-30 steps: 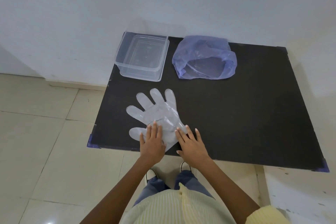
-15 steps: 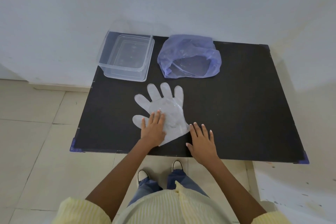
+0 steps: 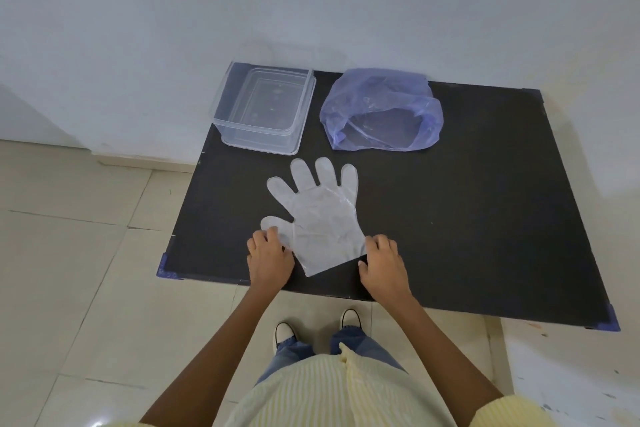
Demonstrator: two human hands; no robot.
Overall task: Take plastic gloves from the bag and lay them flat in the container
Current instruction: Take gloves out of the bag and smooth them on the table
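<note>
A clear plastic glove (image 3: 320, 218) lies flat on the black table (image 3: 478, 218), fingers pointing away from me. My left hand (image 3: 270, 260) sits at the glove's left edge by its thumb, fingers curled onto the plastic. My right hand (image 3: 382, 265) has its curled fingertips on the right corner of the cuff. A clear rectangular container (image 3: 258, 137) stands at the table's back left and looks empty. To its right sits an open bluish plastic bag (image 3: 349, 97); I cannot make out what is inside.
The table's back edge meets a white wall. Its left and near edges drop off to a tiled floor, and my shoes show below the near edge. Blue tape marks the table's near corners (image 3: 166, 272).
My left hand slid off the glove's palm to its left edge. My right hand moved from the bare table onto the cuff's right corner. The glove lies smoother.
</note>
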